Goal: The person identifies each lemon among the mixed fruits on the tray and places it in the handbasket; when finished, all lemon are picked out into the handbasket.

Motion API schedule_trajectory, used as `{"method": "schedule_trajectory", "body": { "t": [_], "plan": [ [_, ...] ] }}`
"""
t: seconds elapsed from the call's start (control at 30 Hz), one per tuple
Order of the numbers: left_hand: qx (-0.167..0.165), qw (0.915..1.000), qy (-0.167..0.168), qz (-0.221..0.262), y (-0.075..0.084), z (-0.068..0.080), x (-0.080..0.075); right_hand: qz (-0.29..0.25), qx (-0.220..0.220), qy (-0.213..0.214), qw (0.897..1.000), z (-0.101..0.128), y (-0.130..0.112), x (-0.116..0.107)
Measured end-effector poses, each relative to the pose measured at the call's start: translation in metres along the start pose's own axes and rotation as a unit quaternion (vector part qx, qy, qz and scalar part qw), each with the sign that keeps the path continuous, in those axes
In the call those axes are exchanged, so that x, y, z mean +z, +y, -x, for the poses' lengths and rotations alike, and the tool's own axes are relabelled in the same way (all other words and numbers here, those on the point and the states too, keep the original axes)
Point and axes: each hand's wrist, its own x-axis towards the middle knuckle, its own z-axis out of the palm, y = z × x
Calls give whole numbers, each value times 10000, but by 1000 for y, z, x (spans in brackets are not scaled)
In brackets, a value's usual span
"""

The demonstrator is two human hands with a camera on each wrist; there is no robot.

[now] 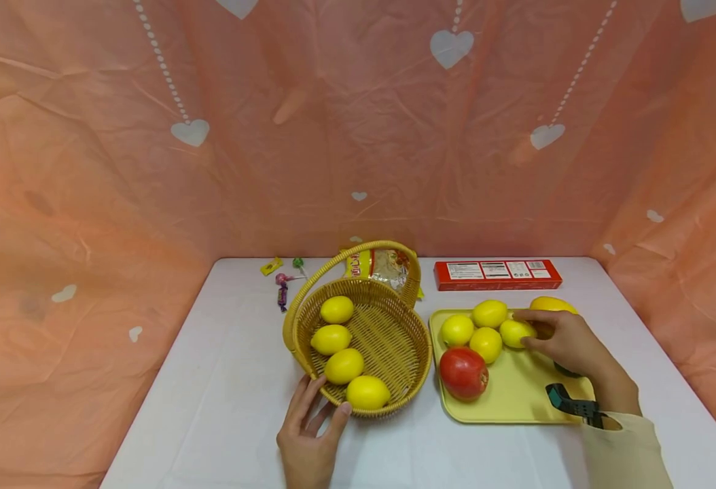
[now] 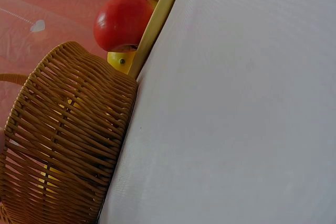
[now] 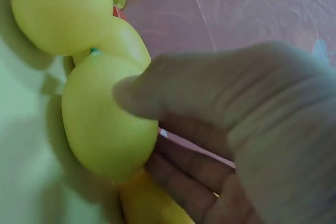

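Fingers point(image 3: 157, 93) of the right hand point(image 1: 568, 343) curl around a small yellow lemon point(image 1: 515, 333) on the pale yellow plastic tray point(image 1: 517, 401), right of centre in the head view. The left hand point(image 1: 309, 435), lower centre, rests straight-fingered against the woven wicker basket point(image 1: 407, 339). A yellow fruit point(image 1: 552, 303) behind the right hand is partly hidden.

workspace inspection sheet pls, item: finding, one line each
surface: white table, bare at front left
job's things: four lemons in wicker basket; four lemons, a red apple on yellow tray
clutter: red box, snack bag, lollipops at the back
grips: left hand touches basket rim; right hand pinches tray lemon
cables: nothing seen
surroundings: pink heart-print cloth
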Motion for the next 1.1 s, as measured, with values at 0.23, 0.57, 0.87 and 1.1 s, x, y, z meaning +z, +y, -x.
{"method": "schedule_trajectory", "body": {
  "t": [0.23,0.57,0.87,1.1],
  "plan": [
    [-8,10000,-5,18,0,0,0,262,186,-309,9990,9,-5,4],
    [-45,10000,18,39,1,0,1,142,260,11,9996,26,-21,-1],
    [-13,10000,42,63,1,0,0,-1482,-693,148,9864,33,-57,-4],
    [-5,10000,-7,82,2,1,1,-2073,-1155,-402,9706,24,-83,12]
  ]
}}
